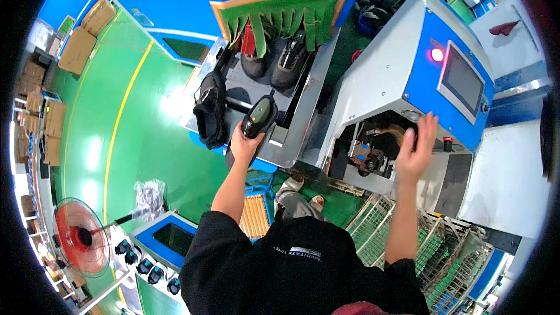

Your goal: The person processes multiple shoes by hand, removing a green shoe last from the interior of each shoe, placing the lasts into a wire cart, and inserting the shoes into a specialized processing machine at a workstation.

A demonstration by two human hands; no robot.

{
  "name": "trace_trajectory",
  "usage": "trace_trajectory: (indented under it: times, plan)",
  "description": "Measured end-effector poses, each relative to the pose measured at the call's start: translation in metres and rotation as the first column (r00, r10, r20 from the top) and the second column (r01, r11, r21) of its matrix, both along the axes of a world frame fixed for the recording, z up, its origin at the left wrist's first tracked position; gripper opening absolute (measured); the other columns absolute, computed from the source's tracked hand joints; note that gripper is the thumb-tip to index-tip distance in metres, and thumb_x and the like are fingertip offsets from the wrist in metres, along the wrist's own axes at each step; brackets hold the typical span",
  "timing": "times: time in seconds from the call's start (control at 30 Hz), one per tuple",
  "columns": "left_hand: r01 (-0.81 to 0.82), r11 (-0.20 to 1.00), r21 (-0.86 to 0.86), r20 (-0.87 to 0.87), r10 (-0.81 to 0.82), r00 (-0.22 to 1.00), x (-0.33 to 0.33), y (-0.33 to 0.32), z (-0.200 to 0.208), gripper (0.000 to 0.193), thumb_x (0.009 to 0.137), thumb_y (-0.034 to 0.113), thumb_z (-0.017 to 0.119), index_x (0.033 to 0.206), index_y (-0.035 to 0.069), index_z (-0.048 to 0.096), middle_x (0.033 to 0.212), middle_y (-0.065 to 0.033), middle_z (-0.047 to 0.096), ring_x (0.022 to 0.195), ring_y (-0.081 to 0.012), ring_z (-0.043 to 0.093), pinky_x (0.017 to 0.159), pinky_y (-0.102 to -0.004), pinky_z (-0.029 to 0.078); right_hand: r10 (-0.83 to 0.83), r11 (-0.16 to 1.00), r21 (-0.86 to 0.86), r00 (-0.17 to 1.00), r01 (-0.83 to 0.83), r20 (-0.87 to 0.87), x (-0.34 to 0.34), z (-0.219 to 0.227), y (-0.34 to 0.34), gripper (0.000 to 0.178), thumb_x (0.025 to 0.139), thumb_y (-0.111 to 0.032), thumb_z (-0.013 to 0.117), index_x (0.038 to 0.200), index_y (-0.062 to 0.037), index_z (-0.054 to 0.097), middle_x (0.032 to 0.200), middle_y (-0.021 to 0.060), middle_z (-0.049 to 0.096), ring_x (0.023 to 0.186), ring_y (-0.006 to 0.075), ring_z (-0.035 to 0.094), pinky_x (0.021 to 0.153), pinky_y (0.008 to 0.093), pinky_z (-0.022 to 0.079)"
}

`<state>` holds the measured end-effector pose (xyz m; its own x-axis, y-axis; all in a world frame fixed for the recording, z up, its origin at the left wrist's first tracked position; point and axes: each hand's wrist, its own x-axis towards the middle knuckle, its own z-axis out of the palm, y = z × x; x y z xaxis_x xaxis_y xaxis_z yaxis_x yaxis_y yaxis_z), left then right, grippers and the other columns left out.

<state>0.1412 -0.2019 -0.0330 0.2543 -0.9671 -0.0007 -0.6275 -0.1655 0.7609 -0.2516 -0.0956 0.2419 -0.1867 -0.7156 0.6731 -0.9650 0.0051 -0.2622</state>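
My left hand is closed around the end of a dark shoe upper with an olive-green inside face. Something dark also shows below that hand, partly hidden by it. Just left of it, a black shoe lies at the edge of the metal conveyor bed. Farther back on the bed stand two dark lace-up shoes, the left shoe with red at its top and the right shoe. My right hand is raised, fingers stretched and nothing held, before the opening of a blue and white machine.
A green fringed curtain hangs over the conveyor mouth. The machine carries a screen, a lit red lamp and a red button. Wire racks stand below it. A slatted stool and a fan are at left.
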Motion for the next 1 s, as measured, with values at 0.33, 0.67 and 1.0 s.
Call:
trace_trajectory:
  times: [0.33,0.67,1.0]
  plan:
    - [0.075,0.952,0.295,-0.649,0.142,0.747,0.028,0.070,0.042,0.043,0.073,0.016,0.085,0.110,-0.001,0.069,0.096,-0.0069,0.073,0.082,-0.0172,0.067,0.076,-0.0336,0.054,-0.276,0.779,0.484,0.475,-0.398,0.836,0.049,-0.144,0.222,0.049,0.093,-0.024,0.074,0.135,-0.0011,0.061,0.126,0.0151,0.068,0.108,0.0195,0.067,0.092,0.0329,0.054]
    - [0.600,0.797,-0.063,-0.997,-0.020,-0.079,-0.108,0.161,0.141,0.087,0.084,0.055,0.074,0.148,0.006,0.043,0.146,-0.0130,0.053,0.132,-0.0351,0.052,0.113,-0.0516,0.041,0.331,0.753,-0.174,0.138,-0.635,0.933,0.057,-0.049,0.122,0.151,0.063,-0.043,0.096,0.160,-0.0192,-0.017,0.167,0.0177,0.008,0.151,0.0317,0.019,0.121,0.0456,0.022]
    - [0.542,0.840,0.018,-1.000,0.006,0.023,-0.186,0.240,0.241,0.048,0.102,0.040,0.055,0.143,0.014,0.050,0.132,-0.0081,0.061,0.115,-0.0272,0.061,0.096,-0.0438,0.051,0.120,0.905,-0.178,-0.170,-0.387,0.978,-0.038,-0.060,0.211,0.107,0.083,-0.027,0.078,0.162,-0.0044,0.009,0.145,0.0128,0.048,0.119,0.0226,0.057,0.100,0.0364,0.047]
